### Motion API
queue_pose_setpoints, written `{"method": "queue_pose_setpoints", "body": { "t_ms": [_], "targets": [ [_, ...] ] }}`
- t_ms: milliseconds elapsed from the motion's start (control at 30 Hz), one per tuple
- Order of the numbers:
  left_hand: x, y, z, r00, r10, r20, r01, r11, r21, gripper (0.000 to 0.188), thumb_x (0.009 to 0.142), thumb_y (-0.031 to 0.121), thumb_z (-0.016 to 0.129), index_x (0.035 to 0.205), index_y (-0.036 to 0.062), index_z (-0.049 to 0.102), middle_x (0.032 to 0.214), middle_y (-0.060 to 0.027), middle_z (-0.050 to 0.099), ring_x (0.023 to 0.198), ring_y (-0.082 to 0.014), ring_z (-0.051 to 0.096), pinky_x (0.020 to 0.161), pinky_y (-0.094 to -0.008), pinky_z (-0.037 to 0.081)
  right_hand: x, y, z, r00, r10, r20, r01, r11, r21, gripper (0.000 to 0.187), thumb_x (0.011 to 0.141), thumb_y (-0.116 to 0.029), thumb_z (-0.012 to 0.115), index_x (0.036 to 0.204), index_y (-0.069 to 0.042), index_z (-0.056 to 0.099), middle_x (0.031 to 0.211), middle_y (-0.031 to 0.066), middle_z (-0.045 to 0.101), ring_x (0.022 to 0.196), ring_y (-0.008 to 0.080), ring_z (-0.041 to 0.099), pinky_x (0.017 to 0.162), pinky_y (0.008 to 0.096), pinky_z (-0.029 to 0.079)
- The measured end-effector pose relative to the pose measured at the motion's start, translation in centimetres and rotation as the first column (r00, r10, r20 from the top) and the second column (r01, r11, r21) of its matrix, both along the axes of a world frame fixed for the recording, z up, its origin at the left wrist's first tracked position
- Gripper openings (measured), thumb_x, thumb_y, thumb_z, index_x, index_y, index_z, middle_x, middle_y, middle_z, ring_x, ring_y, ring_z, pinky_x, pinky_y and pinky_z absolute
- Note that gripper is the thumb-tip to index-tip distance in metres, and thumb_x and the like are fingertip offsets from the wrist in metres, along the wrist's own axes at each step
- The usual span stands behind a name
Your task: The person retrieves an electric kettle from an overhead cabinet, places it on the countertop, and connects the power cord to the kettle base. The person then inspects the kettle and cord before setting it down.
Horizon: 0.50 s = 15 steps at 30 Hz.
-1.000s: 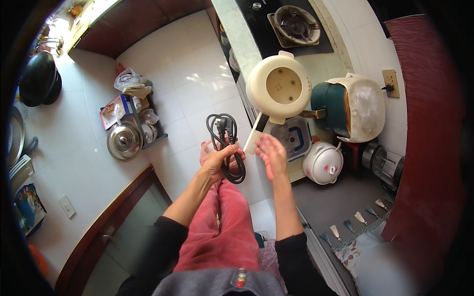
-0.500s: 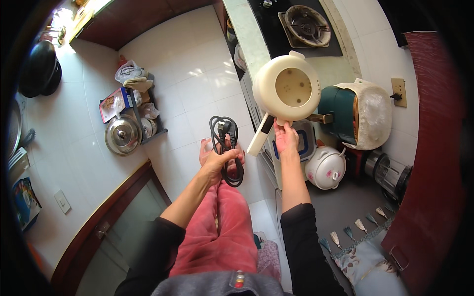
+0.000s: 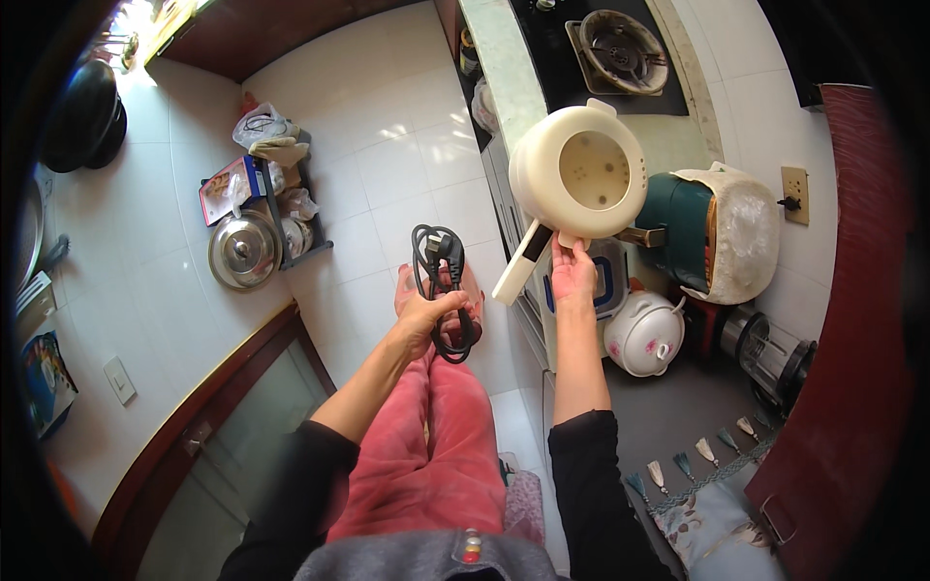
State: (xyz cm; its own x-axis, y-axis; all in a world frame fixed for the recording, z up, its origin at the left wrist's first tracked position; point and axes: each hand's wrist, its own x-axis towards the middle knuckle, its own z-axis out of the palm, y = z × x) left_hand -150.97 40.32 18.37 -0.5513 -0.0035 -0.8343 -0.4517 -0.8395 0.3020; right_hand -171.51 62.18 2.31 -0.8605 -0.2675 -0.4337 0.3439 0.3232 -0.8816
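Note:
My left hand [image 3: 424,318] is closed around a coiled black power cord [image 3: 455,341], whose plug shows at the top of the coil, above the floor. On the right, my right hand [image 3: 573,276] grips the small near-side tab of a cream electric pot [image 3: 528,179] with a long handle pointing toward me. Its lid has a round clear window, and dark round spots show through it. The pot is at the counter's edge; I cannot tell whether it rests there or hangs from my hand.
Beyond the pot is a gas burner [image 3: 623,53]. A green appliance with a cloth cover [image 3: 746,232], a white flowered pot [image 3: 644,334] and a clear blender-like jar [image 3: 770,353] stand on the right. A rack holding a steel lid [image 3: 244,252] stands left. A wall socket [image 3: 794,194] is far right.
The whole view has shifted slightly, so the counter and pot appear further right. Both hands keep their holds on the cord and the pot.

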Motion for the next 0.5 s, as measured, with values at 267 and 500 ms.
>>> {"method": "queue_pose_setpoints", "body": {
  "t_ms": [267, 500],
  "targets": [
    [-0.3, -0.1, 0.4, 0.999, -0.039, 0.003, 0.039, 0.999, -0.026, 0.039, 0.084, 0.015, 0.077, 0.111, 0.0086, 0.05, 0.091, -0.0066, 0.066, 0.084, -0.0214, 0.072, 0.073, -0.0301, 0.06, 0.1, -2.6, 6.2, 0.703, -0.206, 0.68, 0.689, 0.434, -0.581, 0.037, 0.1, -0.016, 0.054, 0.13, 0.006, 0.049, 0.133, 0.0212, 0.054, 0.126, 0.0358, 0.053, 0.112, 0.0509, 0.045],
    [-0.2, 0.1, 0.2, 0.999, -0.019, 0.029, 0.021, 0.998, -0.059, 0.033, 0.084, 0.016, 0.077, 0.106, 0.0082, 0.054, 0.088, -0.0067, 0.067, 0.073, -0.0126, 0.065, 0.064, -0.023, 0.053, -0.1, -4.4, 9.6, 0.641, -0.331, 0.692, 0.761, 0.389, -0.519, 0.077, 0.085, -0.049, 0.075, 0.133, 0.005, 0.046, 0.138, 0.0159, 0.045, 0.129, 0.0313, 0.046, 0.112, 0.0483, 0.042]
  ]
}}
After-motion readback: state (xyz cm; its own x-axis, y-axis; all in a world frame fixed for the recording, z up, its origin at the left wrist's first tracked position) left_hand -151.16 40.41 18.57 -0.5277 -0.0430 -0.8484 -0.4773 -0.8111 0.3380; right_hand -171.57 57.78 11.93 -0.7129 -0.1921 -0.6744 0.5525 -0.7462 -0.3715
